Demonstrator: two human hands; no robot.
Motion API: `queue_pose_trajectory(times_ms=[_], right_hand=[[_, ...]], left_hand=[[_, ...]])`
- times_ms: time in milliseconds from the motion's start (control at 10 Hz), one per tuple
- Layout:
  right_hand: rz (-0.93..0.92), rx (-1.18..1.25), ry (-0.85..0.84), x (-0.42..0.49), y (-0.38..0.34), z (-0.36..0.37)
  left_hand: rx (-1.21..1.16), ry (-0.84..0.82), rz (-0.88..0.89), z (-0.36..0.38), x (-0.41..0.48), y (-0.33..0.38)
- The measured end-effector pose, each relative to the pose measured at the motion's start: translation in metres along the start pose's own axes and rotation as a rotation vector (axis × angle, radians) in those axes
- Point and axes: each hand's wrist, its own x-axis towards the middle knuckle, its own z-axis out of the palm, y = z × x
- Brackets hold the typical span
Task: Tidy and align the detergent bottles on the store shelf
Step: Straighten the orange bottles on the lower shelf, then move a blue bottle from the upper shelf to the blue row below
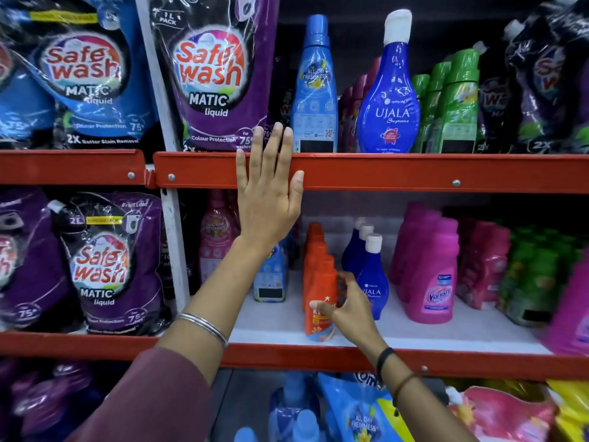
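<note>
A row of small orange bottles (318,272) runs front to back on the white middle shelf (414,333). My right hand (347,304) is wrapped around the front orange bottle, which tilts slightly at the shelf's front edge. Just to its right stand dark blue Ujala bottles (373,275) with white caps. My left hand (267,189) lies flat, fingers spread, against the red rail (382,172) of the upper shelf and holds nothing. On the upper shelf stand a light blue bottle (315,87) and a large Ujala bottle (390,90).
Pink Vanish bottles (430,269), more pink and green bottles fill the middle shelf's right. Purple and blue Safewash pouches (220,71) hang at left, behind a grey upright (173,247). Green bottles (452,100) stand upper right. Pouches and blue bottles lie on the bottom shelf.
</note>
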Motion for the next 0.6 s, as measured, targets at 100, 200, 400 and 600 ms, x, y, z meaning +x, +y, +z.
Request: queue_pose_trajectory(times_ms=[100,200,400,600], right_hand=[[-0.002,0.004,-0.019,0.001,-0.001,0.003],[-0.010,0.012,-0.022,0.000,-0.001,0.002],[-0.062,0.037,0.020,-0.009,-0.009,-0.010],[-0.263,0.185,0.232,-0.016,-0.064,-0.067]], left_hand=[[0.009,0.006,0.003,0.002,-0.001,-0.001],[0.007,0.002,0.003,0.001,-0.001,-0.001],[0.004,-0.019,-0.002,-0.001,0.000,0.001],[0.012,-0.046,-0.055,-0.001,0.001,0.014]])
